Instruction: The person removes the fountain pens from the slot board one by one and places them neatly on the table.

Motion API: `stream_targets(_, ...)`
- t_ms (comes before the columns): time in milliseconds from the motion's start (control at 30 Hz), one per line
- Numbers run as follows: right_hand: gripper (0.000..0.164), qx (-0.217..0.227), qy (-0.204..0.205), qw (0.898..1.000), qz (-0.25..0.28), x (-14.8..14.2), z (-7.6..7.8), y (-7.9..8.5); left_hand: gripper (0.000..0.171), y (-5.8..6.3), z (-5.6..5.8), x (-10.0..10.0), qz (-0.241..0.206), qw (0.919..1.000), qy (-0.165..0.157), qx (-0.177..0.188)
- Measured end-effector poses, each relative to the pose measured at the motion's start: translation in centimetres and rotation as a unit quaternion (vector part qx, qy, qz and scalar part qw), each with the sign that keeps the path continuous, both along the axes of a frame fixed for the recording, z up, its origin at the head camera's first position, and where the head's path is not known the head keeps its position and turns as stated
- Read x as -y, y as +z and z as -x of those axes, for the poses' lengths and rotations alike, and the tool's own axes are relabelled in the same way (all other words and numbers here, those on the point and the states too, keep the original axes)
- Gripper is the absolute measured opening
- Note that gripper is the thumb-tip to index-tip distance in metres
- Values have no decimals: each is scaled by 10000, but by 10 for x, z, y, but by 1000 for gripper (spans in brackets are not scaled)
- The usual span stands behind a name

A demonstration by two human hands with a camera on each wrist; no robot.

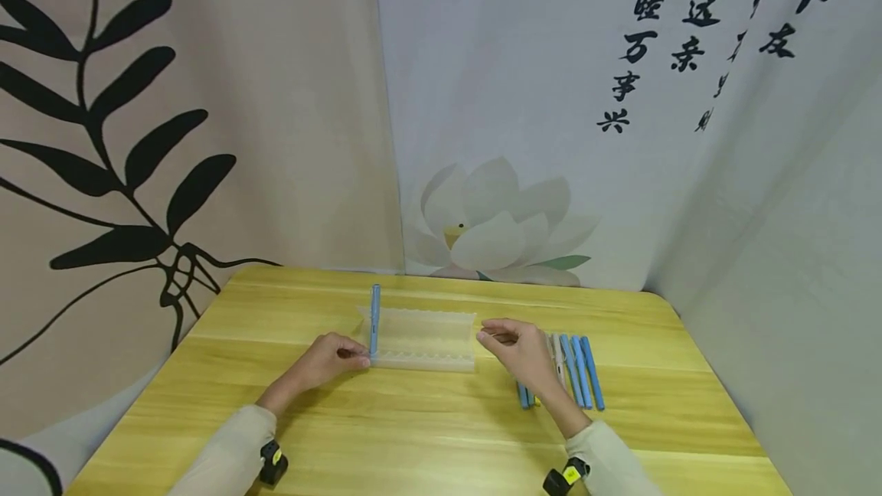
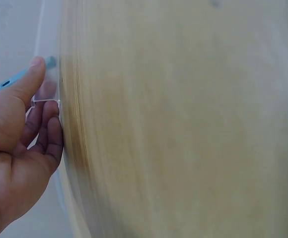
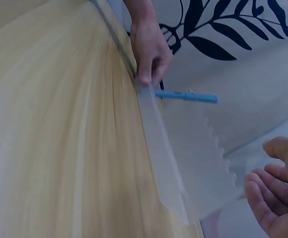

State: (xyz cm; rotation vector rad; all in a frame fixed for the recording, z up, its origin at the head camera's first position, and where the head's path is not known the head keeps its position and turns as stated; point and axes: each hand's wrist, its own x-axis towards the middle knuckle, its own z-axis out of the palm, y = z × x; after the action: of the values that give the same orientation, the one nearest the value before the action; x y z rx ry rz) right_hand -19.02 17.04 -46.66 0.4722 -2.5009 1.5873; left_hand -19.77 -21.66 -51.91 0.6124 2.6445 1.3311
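Note:
A translucent plastic pen rack [image 1: 427,339] with notched edges sits on the table. One light-blue pen [image 1: 375,320] lies across its left end, and shows beside the thumb in the left wrist view. My left hand [image 1: 335,358] pinches the rack's front left corner between thumb and fingers [image 2: 52,121]. Off the rack's right end, my right hand [image 1: 520,349] hovers with nothing in it, its fingers loosely bent. In the right wrist view that hand [image 3: 280,186] is apart from the rack's notched back edge.
To the right, several blue pens [image 1: 591,373] and whitish pens [image 1: 558,358] lie side by side, partly behind my right hand and forearm. The wooden table [image 1: 413,435] reaches back to a printed cloth backdrop [image 1: 310,136].

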Motion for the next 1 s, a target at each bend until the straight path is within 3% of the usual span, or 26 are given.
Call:
stream_targets(267,21,-53,322,9994,104,41,2,-5,20,1,-1,1,62,10000,-53,-53)
stream_targets(567,27,31,796,9968,-65,82,5,-8,22,1,-1,1,78,9999,-32,-60)
stream_targets(1000,27,154,842,9957,-366,128,25,-23,20,0,0,1,23,9999,-103,-61)
